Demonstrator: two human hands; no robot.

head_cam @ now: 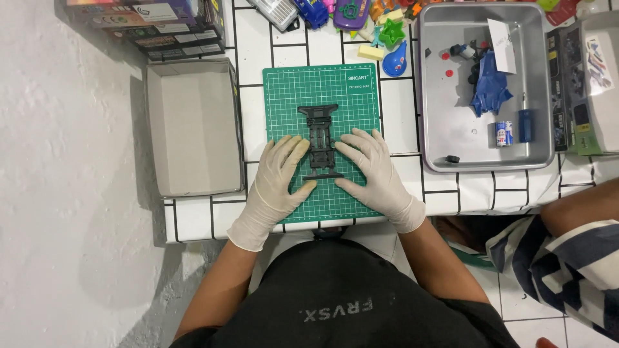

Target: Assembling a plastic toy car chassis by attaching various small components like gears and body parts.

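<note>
Chassis [320, 138] mid-mat [284, 90], hands flanking.

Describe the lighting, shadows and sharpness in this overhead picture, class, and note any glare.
Head view: even, soft light; the cardboard box throws a dim shadow leftward on the floor; gloved left hand, right hand and black chassis look sharp; faint sheen on the metal tray, no harsh glare.

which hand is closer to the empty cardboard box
Left. The left hand lies flat on the green cutting mat, just right of the cardboard box. The right hand rests beyond the black chassis, farther from the box.
</note>
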